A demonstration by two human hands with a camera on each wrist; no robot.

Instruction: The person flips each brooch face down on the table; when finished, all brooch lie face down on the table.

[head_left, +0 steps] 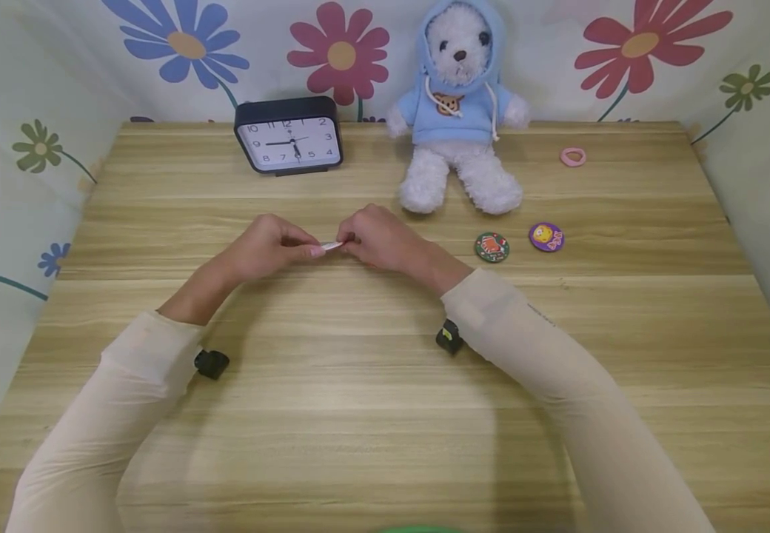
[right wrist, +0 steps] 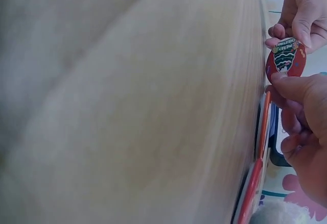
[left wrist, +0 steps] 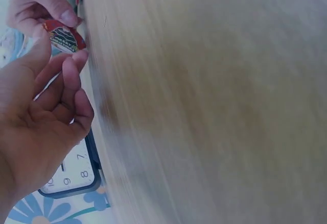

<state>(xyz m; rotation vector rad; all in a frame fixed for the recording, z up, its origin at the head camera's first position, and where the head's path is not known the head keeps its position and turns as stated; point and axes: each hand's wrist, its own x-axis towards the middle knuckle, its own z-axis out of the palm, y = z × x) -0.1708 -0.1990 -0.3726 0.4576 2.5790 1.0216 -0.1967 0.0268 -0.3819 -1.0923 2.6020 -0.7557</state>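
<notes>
A round red badge (right wrist: 286, 56) with a green Christmas tree and "Merry Christmas" lettering is held up between both hands. In the head view the badge (head_left: 332, 245) appears nearly edge-on. My left hand (head_left: 268, 248) pinches one side with thumb and fingertips; the other fingers of that left hand (left wrist: 43, 112) are loosely bent. The opposite edge is pinched by my right hand (head_left: 381, 240), whose thumb lies on the printed face in the right wrist view. Beneath the right hand a small bit of orange (head_left: 372, 266) shows, mostly hidden.
To the right lie a green round badge (head_left: 492, 246) and a purple round badge (head_left: 547, 237). Behind them is a pink ring-shaped band (head_left: 573, 157). A black clock (head_left: 289, 137) and a white plush toy (head_left: 460, 111) in a blue hoodie stand along the back wall.
</notes>
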